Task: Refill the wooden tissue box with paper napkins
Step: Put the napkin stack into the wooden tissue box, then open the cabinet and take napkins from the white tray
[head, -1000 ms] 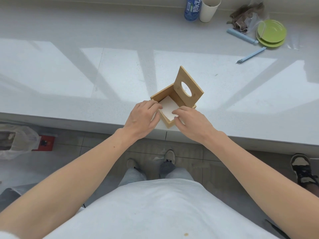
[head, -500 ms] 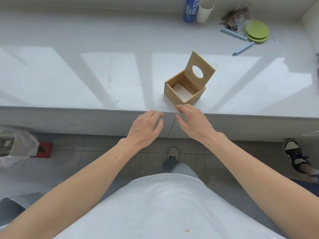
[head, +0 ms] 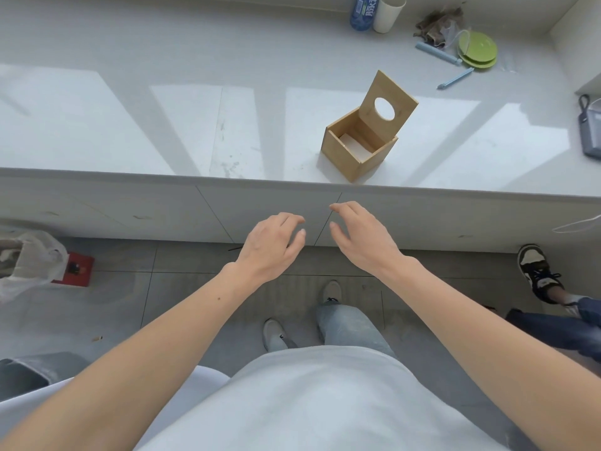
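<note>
The wooden tissue box stands near the front edge of the white counter. Its hinged lid, with an oval hole, is tilted up and back. White paper napkins lie low inside the box. My left hand and my right hand hover side by side below the counter edge, in front of the cabinet face. Both have fingers loosely curled and apart, and both hold nothing. Neither hand touches the box.
At the counter's back right are a blue bottle, a white cup, green plates, a crumpled cloth and two blue sticks. A grey device lies at the right edge. Another person's shoe and a plastic bag are on the floor.
Both hands have let go of the box and pulled back below the counter edge. The view has drawn back, so the box appears farther away.
</note>
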